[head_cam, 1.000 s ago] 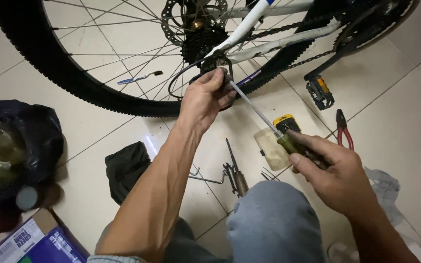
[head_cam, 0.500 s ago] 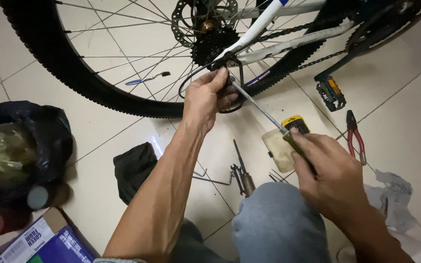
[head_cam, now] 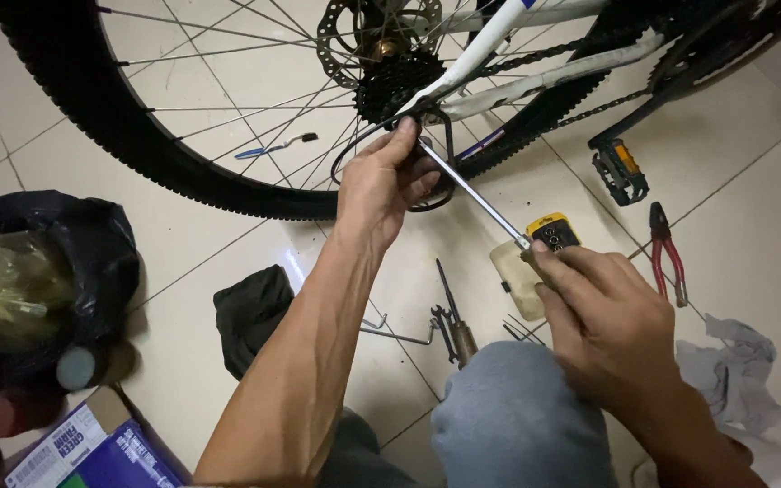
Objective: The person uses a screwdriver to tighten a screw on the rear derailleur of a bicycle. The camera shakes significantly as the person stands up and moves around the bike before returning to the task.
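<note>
While the left hand point(head_cam: 381, 185) pinches the derailleur point(head_cam: 431, 154) beneath the rear cogs point(head_cam: 395, 86), the right hand point(head_cam: 603, 321) closes its grip on a screwdriver point(head_cam: 476, 199) whose tip meets that part; adjustment looks midway, judging by tools lying out. Beside the tyre, a black bag point(head_cam: 92, 262) holds a clear bag of something greenish.

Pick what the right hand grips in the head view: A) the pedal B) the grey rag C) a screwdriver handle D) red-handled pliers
C: the right hand wraps the handle of the screwdriver, whose shaft runs up to the left hand at the rear derailleur; the red-handled pliers lie untouched on the floor.
</note>
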